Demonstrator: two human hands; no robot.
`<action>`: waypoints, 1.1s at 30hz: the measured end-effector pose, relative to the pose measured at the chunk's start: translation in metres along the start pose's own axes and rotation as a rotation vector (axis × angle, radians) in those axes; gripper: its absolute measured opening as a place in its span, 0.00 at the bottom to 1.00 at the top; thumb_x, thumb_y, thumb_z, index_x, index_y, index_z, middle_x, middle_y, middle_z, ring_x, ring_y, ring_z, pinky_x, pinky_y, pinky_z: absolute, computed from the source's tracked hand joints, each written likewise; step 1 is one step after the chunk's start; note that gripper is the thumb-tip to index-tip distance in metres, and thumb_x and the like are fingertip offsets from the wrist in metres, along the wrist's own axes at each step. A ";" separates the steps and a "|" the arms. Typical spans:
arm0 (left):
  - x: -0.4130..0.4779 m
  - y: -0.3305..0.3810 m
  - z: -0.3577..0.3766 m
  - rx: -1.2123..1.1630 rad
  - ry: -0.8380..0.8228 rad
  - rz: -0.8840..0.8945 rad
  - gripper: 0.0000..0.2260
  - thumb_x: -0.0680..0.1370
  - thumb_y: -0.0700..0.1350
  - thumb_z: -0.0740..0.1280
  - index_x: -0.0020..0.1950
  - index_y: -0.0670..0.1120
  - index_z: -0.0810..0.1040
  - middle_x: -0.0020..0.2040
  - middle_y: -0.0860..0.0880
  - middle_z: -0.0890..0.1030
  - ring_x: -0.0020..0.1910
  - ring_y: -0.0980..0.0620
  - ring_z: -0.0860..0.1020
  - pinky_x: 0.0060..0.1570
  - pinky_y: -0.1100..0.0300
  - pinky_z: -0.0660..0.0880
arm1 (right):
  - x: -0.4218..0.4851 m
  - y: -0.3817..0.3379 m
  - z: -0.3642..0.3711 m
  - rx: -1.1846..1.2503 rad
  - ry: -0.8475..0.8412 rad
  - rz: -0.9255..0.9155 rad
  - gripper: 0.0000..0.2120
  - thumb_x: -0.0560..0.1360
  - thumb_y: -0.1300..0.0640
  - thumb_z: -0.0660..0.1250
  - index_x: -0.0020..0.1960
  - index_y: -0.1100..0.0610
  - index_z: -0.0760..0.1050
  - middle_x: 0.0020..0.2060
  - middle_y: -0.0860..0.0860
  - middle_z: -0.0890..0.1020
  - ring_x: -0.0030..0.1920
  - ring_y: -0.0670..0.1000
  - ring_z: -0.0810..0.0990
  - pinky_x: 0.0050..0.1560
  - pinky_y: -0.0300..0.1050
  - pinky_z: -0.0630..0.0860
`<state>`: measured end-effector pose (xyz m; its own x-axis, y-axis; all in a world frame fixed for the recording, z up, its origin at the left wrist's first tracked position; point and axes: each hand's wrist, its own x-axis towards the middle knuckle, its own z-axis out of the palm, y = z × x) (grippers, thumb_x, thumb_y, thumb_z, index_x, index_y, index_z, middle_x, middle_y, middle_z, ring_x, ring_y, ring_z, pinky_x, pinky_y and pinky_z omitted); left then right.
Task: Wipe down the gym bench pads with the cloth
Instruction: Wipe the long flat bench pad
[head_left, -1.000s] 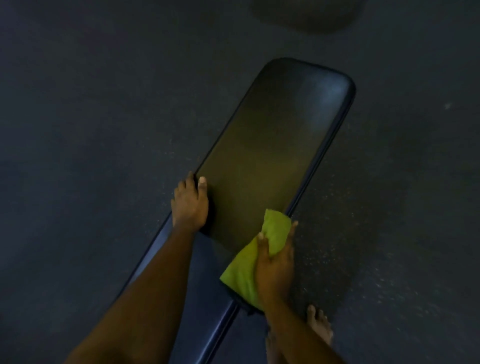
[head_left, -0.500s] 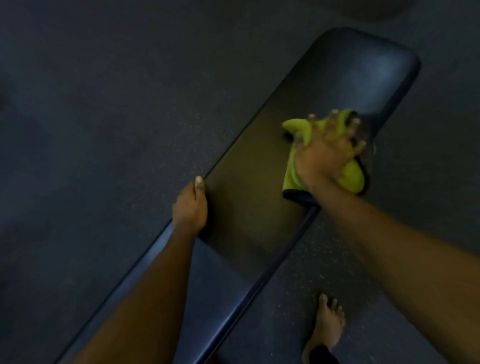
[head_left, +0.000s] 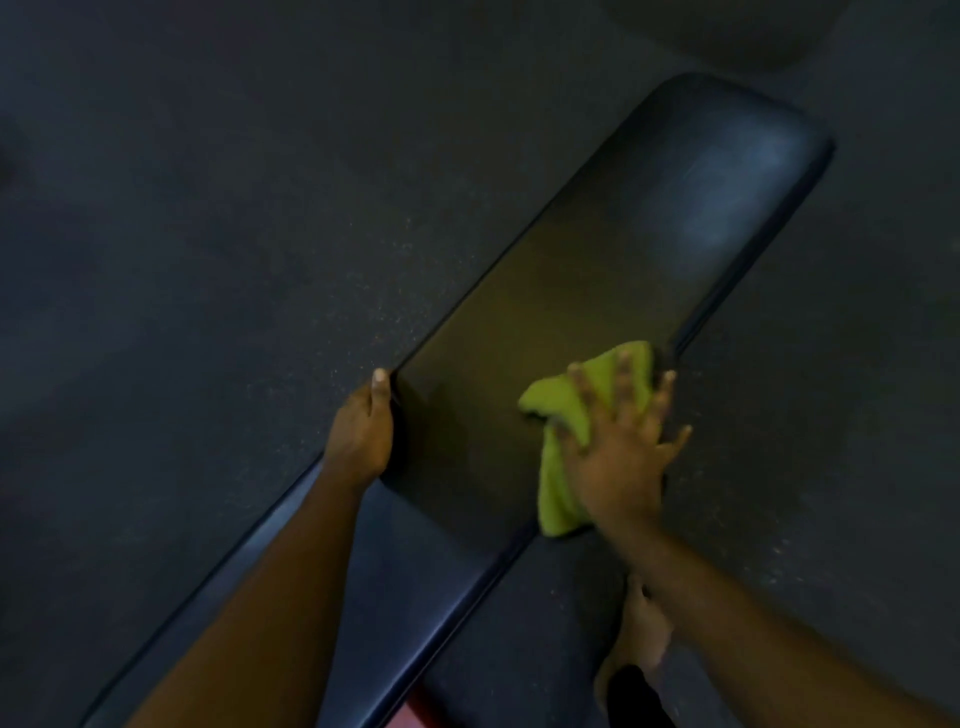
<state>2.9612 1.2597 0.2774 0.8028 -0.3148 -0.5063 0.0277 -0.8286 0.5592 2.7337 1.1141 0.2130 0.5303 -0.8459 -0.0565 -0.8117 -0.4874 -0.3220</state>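
Observation:
A long black gym bench pad (head_left: 613, 260) runs diagonally from the lower left to the upper right. A second, bluish pad (head_left: 415, 561) joins it nearer to me. My right hand (head_left: 621, 447) presses a crumpled yellow-green cloth (head_left: 558, 415) flat on the long pad near its right edge, fingers spread over it. My left hand (head_left: 361, 431) grips the left edge of the long pad at its near end, thumb on top.
Dark speckled rubber floor (head_left: 234, 234) surrounds the bench. My bare foot (head_left: 644, 629) stands on the floor just right of the bench, under my right forearm. A red part (head_left: 421, 712) of the frame shows below the near pad.
My right hand has slid the cloth back down the pad toward me, from near the far end to the middle. One second ago it was at the near end. My left hand stays put.

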 end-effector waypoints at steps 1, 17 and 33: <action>-0.002 -0.002 0.002 0.020 0.021 0.037 0.30 0.82 0.64 0.46 0.72 0.46 0.71 0.69 0.39 0.73 0.68 0.41 0.72 0.65 0.47 0.66 | 0.014 0.014 -0.001 0.147 0.031 0.121 0.32 0.78 0.31 0.53 0.80 0.34 0.52 0.83 0.49 0.48 0.81 0.66 0.47 0.70 0.77 0.59; -0.029 -0.113 -0.039 0.345 0.091 0.099 0.29 0.83 0.62 0.40 0.77 0.50 0.63 0.76 0.44 0.66 0.77 0.45 0.61 0.76 0.38 0.40 | -0.195 -0.145 0.043 0.764 0.135 0.571 0.31 0.81 0.42 0.62 0.81 0.47 0.58 0.80 0.60 0.61 0.76 0.65 0.66 0.72 0.65 0.67; -0.068 -0.270 -0.114 0.300 0.195 0.146 0.42 0.75 0.72 0.34 0.74 0.49 0.68 0.73 0.45 0.70 0.75 0.45 0.65 0.76 0.39 0.39 | -0.095 -0.231 0.062 -0.157 -0.083 -0.314 0.27 0.80 0.43 0.57 0.78 0.42 0.63 0.82 0.52 0.58 0.80 0.65 0.53 0.75 0.74 0.48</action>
<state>2.9669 1.5575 0.2356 0.8843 -0.3695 -0.2854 -0.2476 -0.8894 0.3843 2.8863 1.3202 0.2345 0.7726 -0.6323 -0.0567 -0.6304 -0.7535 -0.1867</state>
